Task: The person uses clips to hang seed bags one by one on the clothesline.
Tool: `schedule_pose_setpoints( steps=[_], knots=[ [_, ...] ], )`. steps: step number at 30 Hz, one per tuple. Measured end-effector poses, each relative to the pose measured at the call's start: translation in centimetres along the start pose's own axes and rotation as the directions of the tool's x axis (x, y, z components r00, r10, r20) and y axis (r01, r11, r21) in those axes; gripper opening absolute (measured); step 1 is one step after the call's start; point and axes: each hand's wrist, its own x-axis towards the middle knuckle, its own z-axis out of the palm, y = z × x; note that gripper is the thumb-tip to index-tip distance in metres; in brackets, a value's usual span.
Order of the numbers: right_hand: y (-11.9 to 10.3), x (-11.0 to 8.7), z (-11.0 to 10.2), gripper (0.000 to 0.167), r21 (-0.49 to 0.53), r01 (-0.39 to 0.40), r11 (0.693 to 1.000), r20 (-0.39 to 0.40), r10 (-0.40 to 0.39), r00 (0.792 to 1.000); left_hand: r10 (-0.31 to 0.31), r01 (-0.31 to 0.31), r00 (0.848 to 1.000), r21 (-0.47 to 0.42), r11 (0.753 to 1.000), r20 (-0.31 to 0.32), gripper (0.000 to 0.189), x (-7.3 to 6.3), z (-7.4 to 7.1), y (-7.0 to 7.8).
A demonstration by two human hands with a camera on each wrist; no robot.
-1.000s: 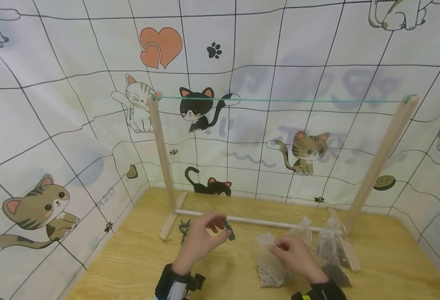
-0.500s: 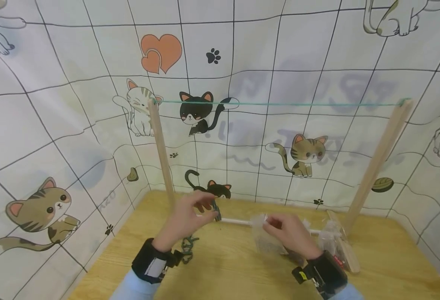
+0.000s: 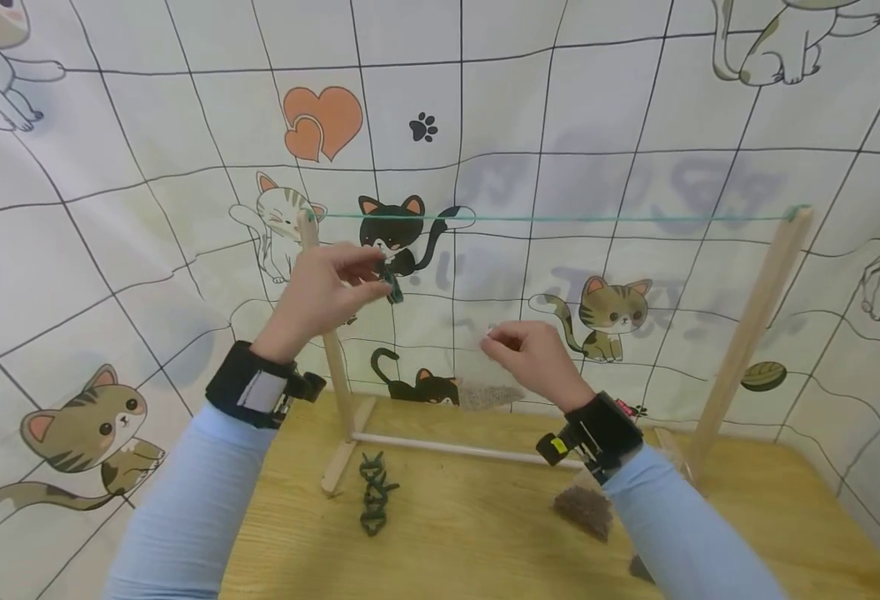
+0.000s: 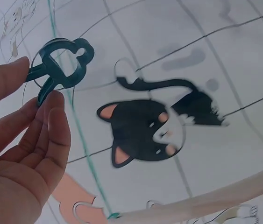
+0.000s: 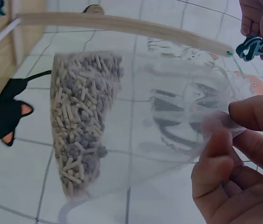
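Clip [image 4: 54, 71] was pinched in the left hand [image 3: 322, 292]. At its four o'clock, the right hand [image 3: 537, 358] pinched a pellet bag [image 3: 488, 397] by its top. More clips [image 3: 374, 497] lay on the tabletop [image 3: 477, 525] at six o'clock.

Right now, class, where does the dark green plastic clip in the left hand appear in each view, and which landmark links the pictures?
Head: dark green plastic clip left of centre, pinched by the left hand.
Left wrist: clip in the upper left.
Right wrist: clip in the upper right.
Shared landmark: the thin green string tied atop a pale wooden post.
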Motion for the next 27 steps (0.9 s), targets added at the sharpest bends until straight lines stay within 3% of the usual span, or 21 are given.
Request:
schedule_pose_setpoints(
  steps=[6, 14, 21, 27],
  knots=[
    [-2.5, 4.2, -0.3, 0.018, 0.122, -0.058, 0.991, -0.002, 0.059, 0.998, -0.074, 0.078, 0.995, 0.056, 0.995, -0.065, 0.032, 3.7, -2.8, 0.9],
    [-5.2, 8.4, 0.6, 0.018, 0.304, -0.141, 0.942, -0.012, 0.152, 0.988, -0.183, 0.193, 0.977, 0.086, 0.977, -0.108, 0.028, 7.7, -5.0, 0.8],
    [-7.5, 10.9, 1.2, 0.020, 0.332, -0.142, 0.932, -0.081, 0.178, 0.981, -0.298, 0.303, 0.953, 0.136, 0.943, -0.051, 0.025, 9.3, -6.8, 0.6],
    [-8.5, 12.4, 1.3, 0.018, 0.358, -0.141, 0.923, -0.123, 0.197, 0.973, -0.362, 0.358, 0.932, 0.155, 0.921, 0.001, 0.026, 9.9, -7.3, 0.2]
  ],
)
